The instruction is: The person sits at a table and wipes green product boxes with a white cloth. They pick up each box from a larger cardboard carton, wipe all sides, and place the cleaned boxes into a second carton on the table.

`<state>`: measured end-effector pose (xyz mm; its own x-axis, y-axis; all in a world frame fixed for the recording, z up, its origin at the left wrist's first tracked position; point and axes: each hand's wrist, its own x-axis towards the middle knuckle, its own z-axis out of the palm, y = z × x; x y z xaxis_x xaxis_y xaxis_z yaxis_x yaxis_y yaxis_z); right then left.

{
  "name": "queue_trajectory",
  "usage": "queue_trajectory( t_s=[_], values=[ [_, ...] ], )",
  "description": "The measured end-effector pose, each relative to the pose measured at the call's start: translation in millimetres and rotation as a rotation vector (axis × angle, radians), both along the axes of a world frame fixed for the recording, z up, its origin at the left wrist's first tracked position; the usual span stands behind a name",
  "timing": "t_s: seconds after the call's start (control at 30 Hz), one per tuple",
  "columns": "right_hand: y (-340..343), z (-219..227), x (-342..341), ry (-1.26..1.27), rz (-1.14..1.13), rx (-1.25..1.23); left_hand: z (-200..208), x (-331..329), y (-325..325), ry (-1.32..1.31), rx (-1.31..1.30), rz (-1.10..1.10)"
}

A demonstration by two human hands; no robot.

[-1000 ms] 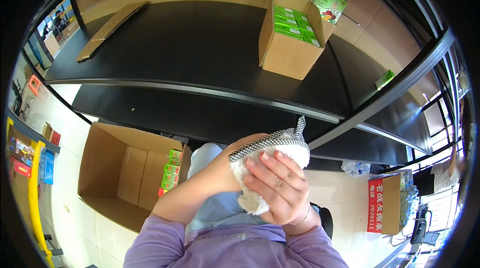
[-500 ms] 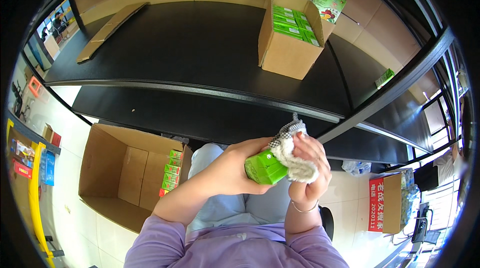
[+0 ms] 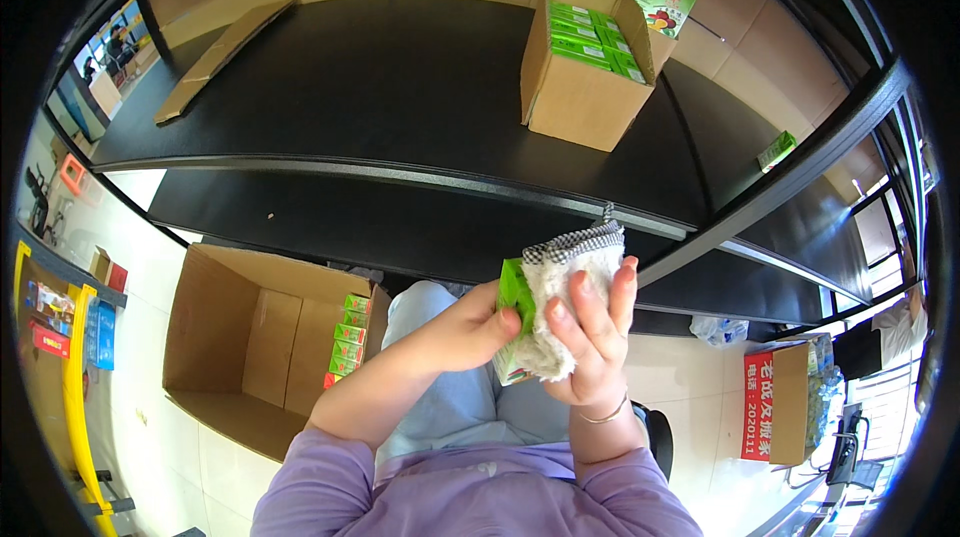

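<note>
My left hand (image 3: 478,327) grips a green carton (image 3: 514,284) in front of my lap, thumb along its near face. Against the carton's right side, my right hand (image 3: 592,342) presses a white fluffy cloth (image 3: 560,302) with a black-and-white checked edge and a small hanging loop. The cloth covers much of the carton. Below and left stands a large open cardboard box (image 3: 215,337) with a stack of small green and red cartons (image 3: 347,337) along its right inner side. On the black shelf ahead, a smaller cardboard box (image 3: 585,109) holds several green cartons (image 3: 590,37).
A flat cardboard strip (image 3: 225,62) lies at the shelf's far left. Another green carton (image 3: 776,151) lies by the right metal post (image 3: 790,177). Behind the smaller box stands a printed green box (image 3: 662,3). At the floor's right is a red-sided box (image 3: 780,407) with plastic bottles.
The carton has been turned more upright in my left hand. My right hand and the cloth have shifted, and the cloth now lies spread along the carton's right side.
</note>
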<state>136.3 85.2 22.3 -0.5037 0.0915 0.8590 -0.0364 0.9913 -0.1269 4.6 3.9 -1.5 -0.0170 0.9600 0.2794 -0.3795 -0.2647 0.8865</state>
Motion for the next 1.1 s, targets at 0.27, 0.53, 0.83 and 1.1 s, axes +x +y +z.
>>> queue_trajectory(
  t_s=[0.27,0.53,0.83,1.1],
  values=[
    [1,9,5,-0.257,0.084,-0.034,2,3,0,-0.353,-0.249,0.057],
    [-10,5,19,-0.405,0.23,-0.065,19,-8,4,-0.271,-0.191,0.175],
    [-11,1,28,-0.399,0.304,-0.082,18,-11,4,-0.434,-0.204,0.103],
    [-4,0,28,-0.375,0.243,-0.074,16,-11,1,-0.322,-0.169,0.091]
  ],
)
